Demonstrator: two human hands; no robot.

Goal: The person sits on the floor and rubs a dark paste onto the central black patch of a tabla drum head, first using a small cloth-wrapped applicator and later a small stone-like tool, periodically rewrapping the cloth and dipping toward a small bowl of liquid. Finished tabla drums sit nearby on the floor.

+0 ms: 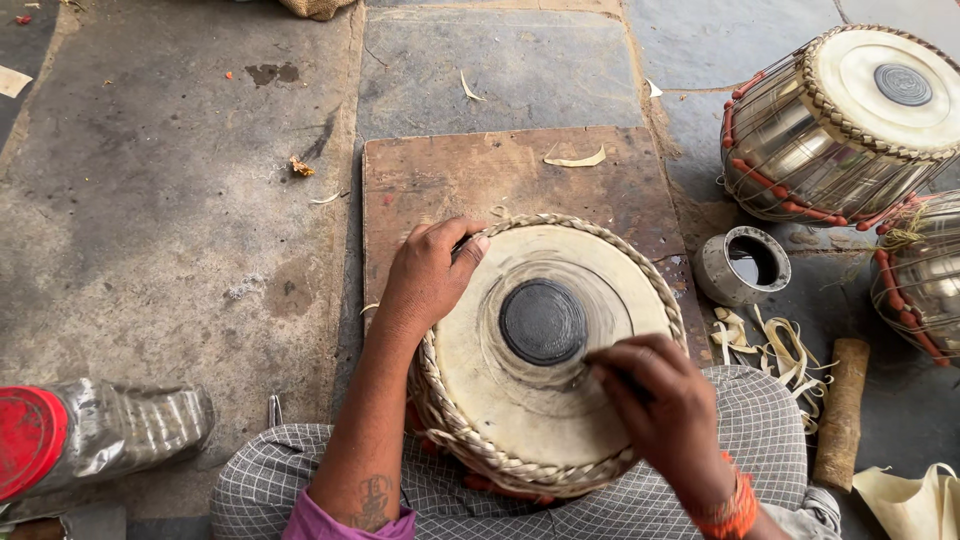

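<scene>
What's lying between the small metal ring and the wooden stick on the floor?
In the head view, a loose pile of pale hide strips lies between the metal ring and the wooden stick.

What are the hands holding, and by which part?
Left hand grips the drum by its braided rim. Right hand pinches something small at the black centre patch; what it is cannot be told.

Left hand [428, 272] gripping braided rim of drum [500, 400] in lap, right hand [655, 400] fingertips at black centre patch [543, 322]
</scene>
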